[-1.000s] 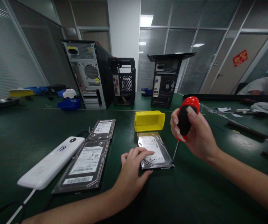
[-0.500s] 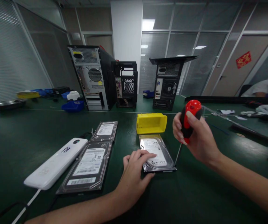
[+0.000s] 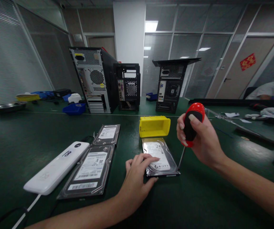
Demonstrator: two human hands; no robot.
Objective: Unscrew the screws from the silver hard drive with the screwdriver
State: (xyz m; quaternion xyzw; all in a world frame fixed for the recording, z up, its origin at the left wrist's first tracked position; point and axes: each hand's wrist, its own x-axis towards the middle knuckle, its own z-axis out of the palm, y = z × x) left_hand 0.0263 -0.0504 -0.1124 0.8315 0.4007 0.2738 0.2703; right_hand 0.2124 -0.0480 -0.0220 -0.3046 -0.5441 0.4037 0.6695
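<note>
A hard drive with a white label lies flat on the green table. My left hand holds it down, fingers across its label side and thumb by the near edge. Wrapped round the red and black handle of a screwdriver is my right hand. The screwdriver stands nearly upright, its tip at the drive's near right corner, where a screw seems to sit. Just behind the drive is a yellow plastic bin, its open side facing me.
Two more hard drives lie to the left, beside a white power strip with a cable. Several computer cases stand at the back, near a blue bin. A person sits at the far right.
The screwdriver handle has turned in my right hand: more of its black grip faces me now. My left hand and the hard drive have stayed in place.
</note>
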